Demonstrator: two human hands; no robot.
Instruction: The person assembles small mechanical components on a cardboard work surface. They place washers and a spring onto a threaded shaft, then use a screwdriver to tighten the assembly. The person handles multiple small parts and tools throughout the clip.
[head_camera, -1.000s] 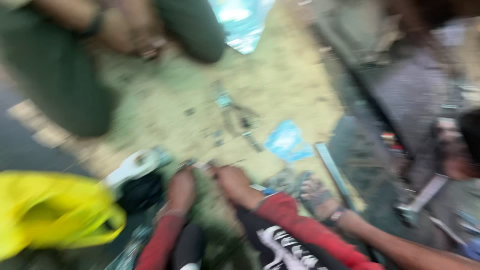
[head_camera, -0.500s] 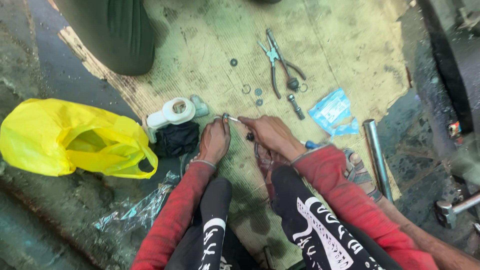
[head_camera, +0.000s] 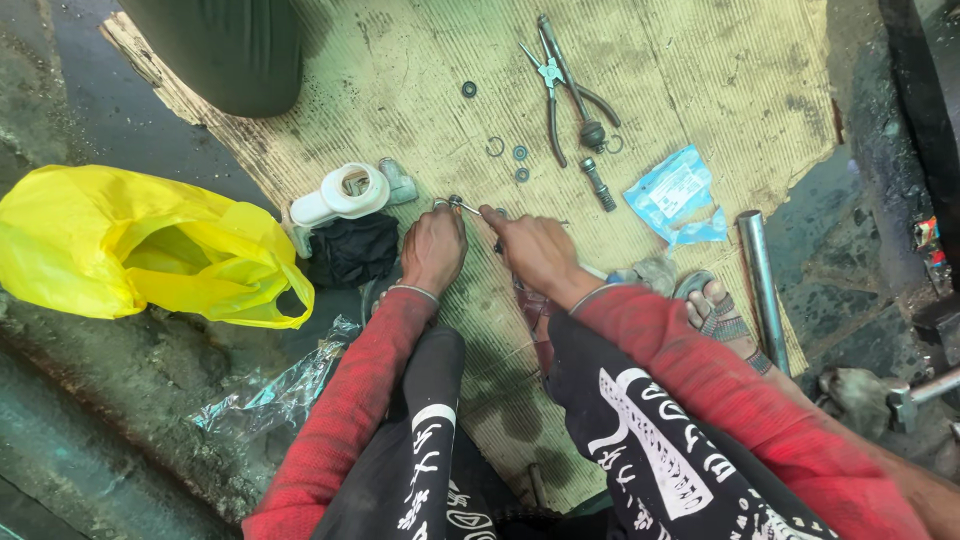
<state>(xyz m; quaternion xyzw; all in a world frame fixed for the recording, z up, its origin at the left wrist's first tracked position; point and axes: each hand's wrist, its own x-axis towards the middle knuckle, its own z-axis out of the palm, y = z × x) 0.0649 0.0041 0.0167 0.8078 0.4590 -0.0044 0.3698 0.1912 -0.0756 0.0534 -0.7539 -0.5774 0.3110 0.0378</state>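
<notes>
Cardboard (head_camera: 700, 80) lies under my work, and my view of it has steadied: a second ago everything was smeared, half a second ago it cleared, and now I look straight down with both hands further up the sheet than before. My left hand (head_camera: 432, 245) is pinched narrow on one end of a small metal part (head_camera: 462, 206), and my right hand (head_camera: 535, 250) is closed on its other end, fingers curled tight; the part sits between my two hands, just above the cardboard, too small for me to say what kind it is. The hands have kept together through all three views, so the grip looks unbroken and the work on the part seems to me mid-course, not finished. Just left of my left hand are a white fitting (head_camera: 340, 195) and a black cloth (head_camera: 350, 248); further left is a yellow bag (head_camera: 140, 250). Above my hands lie washers (head_camera: 520, 153), a bolt (head_camera: 598, 183) and pliers (head_camera: 560, 85), well apart from me. A blue packet (head_camera: 672, 192) and a steel tube (head_camera: 762, 290) lie to my right, near my sandalled foot (head_camera: 722, 315).
</notes>
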